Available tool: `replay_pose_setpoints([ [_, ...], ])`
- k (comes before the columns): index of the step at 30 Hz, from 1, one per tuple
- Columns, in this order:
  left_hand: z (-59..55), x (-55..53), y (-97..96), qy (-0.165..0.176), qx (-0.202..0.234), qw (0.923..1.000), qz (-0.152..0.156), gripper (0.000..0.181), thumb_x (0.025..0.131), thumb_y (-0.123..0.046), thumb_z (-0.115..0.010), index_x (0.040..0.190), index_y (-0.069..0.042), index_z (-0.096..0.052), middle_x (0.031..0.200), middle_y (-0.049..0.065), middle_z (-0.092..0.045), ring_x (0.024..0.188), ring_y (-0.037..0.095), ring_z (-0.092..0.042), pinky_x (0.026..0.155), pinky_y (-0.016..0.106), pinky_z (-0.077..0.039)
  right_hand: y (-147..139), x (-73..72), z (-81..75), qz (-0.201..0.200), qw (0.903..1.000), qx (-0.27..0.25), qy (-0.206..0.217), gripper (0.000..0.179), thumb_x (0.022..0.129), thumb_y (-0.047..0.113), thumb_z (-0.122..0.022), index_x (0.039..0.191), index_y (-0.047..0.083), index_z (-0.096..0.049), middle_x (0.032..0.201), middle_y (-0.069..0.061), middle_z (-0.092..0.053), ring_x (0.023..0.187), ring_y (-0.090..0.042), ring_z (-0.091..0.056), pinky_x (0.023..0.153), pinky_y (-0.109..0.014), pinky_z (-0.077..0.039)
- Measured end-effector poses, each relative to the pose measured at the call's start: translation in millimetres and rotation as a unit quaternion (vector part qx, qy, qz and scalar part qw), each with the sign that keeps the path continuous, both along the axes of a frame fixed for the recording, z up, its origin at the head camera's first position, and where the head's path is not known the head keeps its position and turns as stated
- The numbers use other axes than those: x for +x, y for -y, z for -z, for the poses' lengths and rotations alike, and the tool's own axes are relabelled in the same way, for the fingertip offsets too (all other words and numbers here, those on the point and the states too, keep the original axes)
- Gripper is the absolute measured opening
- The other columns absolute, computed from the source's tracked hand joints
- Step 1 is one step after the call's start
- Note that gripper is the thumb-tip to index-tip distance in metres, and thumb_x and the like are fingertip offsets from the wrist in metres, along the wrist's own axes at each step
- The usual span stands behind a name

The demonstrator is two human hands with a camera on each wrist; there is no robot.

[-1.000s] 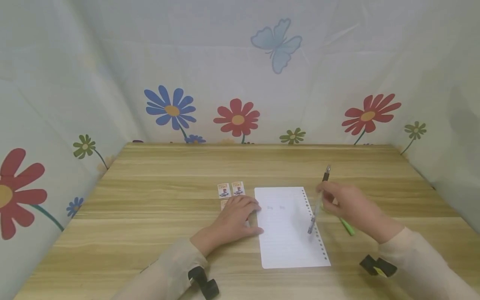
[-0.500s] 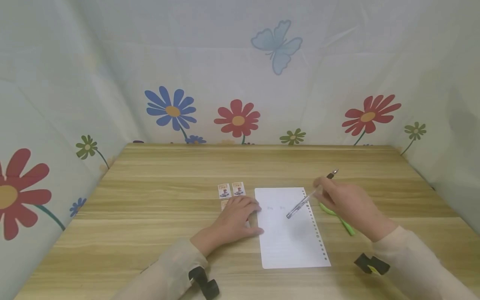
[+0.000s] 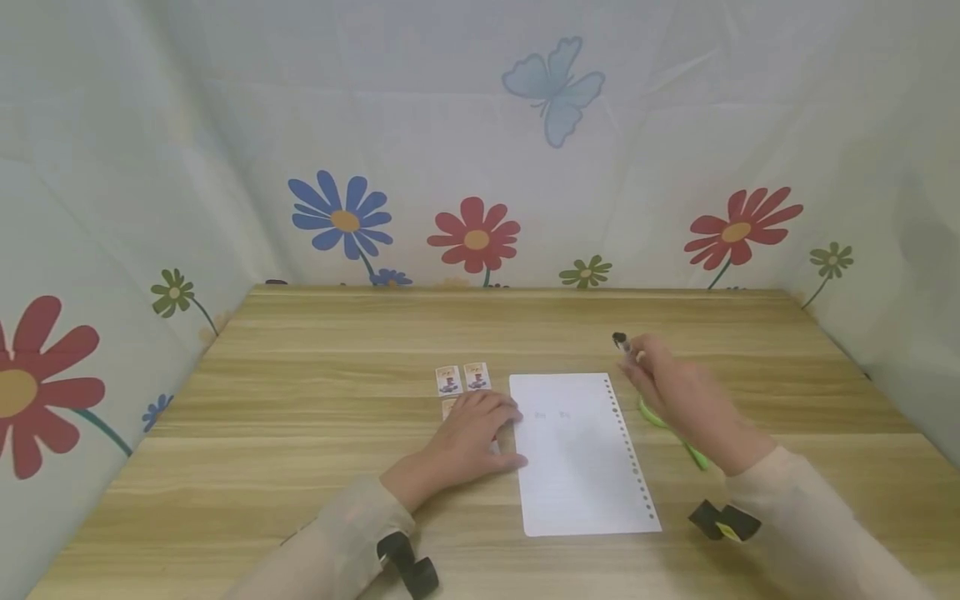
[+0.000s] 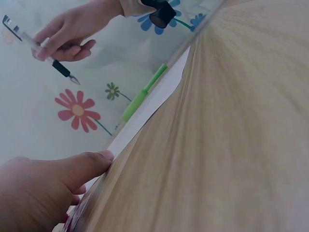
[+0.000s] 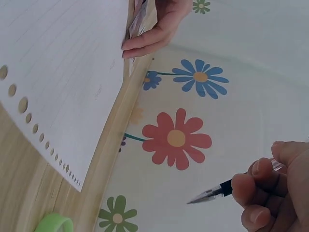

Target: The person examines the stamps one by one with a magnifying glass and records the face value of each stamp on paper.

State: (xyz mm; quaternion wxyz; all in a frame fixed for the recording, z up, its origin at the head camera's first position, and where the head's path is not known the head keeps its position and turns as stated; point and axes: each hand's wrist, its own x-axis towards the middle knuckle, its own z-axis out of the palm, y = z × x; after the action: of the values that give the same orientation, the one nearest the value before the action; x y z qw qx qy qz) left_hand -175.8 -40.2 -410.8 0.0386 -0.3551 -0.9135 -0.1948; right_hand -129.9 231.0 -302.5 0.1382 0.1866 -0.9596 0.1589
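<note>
A pen [image 5: 215, 192] is pinched in the right hand's grip [image 3: 684, 396]; leftward lies lined paper [image 3: 577, 479], touched by the relaxed left hand [image 3: 467, 437].

Left hand [image 4: 48, 188] touches paper [image 4: 157, 99]; right hand [image 4: 72, 31] holds pen [image 4: 61, 68].

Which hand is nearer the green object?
Right. The right hand, raised with the pen, partly overlaps the green object in the head view; the left hand rests at the opposite edge of the paper.

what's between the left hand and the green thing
The white sheet lies between the left hand and the green object, as the head view shows.
</note>
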Motion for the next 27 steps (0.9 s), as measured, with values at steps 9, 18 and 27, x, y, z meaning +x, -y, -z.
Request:
replay_pose_setpoints([
  [9, 1.2, -0.8, 0.9, -0.007, -0.005, 1.0000, 0.001, 0.058, 0.079, -0.051, -0.070, 0.122, -0.013, -0.062, 0.130, 0.002, -0.059, 0.127, 0.022, -0.048, 0.113, 0.043, -0.032, 5.4, -7.0, 7.7, -0.027, 0.9990, -0.030, -0.016, 0.010, 0.096, 0.014, -0.057, 0.102, 0.009, -0.051, 0.063, 0.004, -0.048, 0.048, -0.004, -0.034, 0.043, -0.019, -0.032],
  [18, 0.3, -0.3, 0.6, -0.005, -0.009, 0.9999, -0.002, 0.057, 0.080, -0.051, -0.070, 0.122, -0.013, -0.062, 0.131, 0.002, -0.058, 0.127, 0.022, -0.047, 0.113, 0.044, -0.031, 7.5, -7.9, 14.0, -0.031, 0.9889, -0.144, 0.020, 0.014, 0.103, 0.018, -0.043, 0.102, 0.005, -0.051, 0.065, 0.000, -0.052, 0.058, -0.008, -0.047, 0.053, -0.021, -0.041],
  [27, 1.8, -1.7, 0.7, -0.001, -0.011, 0.9999, -0.003, 0.058, 0.080, -0.052, -0.069, 0.122, -0.013, -0.062, 0.132, 0.002, -0.058, 0.128, 0.023, -0.046, 0.114, 0.044, -0.031, 9.7, -14.0, 19.0, -0.022, 0.9751, -0.202, 0.089, 0.033, 0.101, 0.021, -0.047, 0.076, 0.003, -0.059, 0.070, -0.003, -0.055, 0.046, -0.006, -0.043, 0.042, -0.020, -0.039],
])
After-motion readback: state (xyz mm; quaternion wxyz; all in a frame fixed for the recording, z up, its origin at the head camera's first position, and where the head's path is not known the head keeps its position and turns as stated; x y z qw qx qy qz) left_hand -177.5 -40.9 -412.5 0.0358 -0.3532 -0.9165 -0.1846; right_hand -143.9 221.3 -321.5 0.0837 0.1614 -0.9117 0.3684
